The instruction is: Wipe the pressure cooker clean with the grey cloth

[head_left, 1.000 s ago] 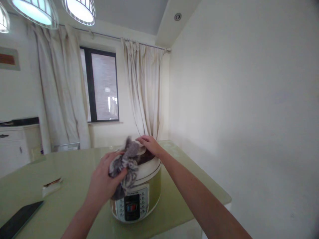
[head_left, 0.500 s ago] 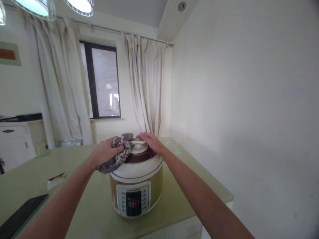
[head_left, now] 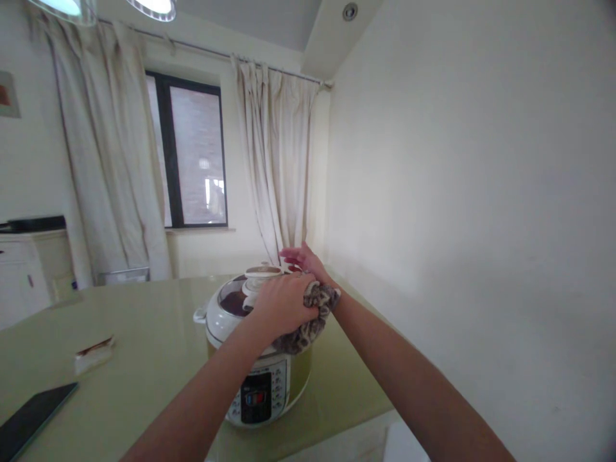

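Note:
My left hand (head_left: 283, 303) is closed round a grey-and-white patterned cloth (head_left: 302, 333), which hangs over the right side of an electric cooker (head_left: 256, 399). This hand lies across the cooker's lid (head_left: 231, 301), just right of the pale lid knob (head_left: 260, 274). Behind it, my right hand (head_left: 308, 262) is raised at the far right of the lid, its fingers apart and nothing seen in them. The right wrist is beside the cloth; whether they touch I cannot tell. Much of the lid's right half is hidden by the left hand and cloth.
The cooker stands on a pale green tabletop (head_left: 158, 359) near its right edge. To the left lie a dark phone-like slab (head_left: 36, 410) and a small whitish packet (head_left: 94, 353). A wall (head_left: 457, 192) rises on the right, with curtains (head_left: 274, 154) behind.
My left hand has carried the cloth from the lid's left side across to its right. My right hand has come off the knob and lifted slightly to the right.

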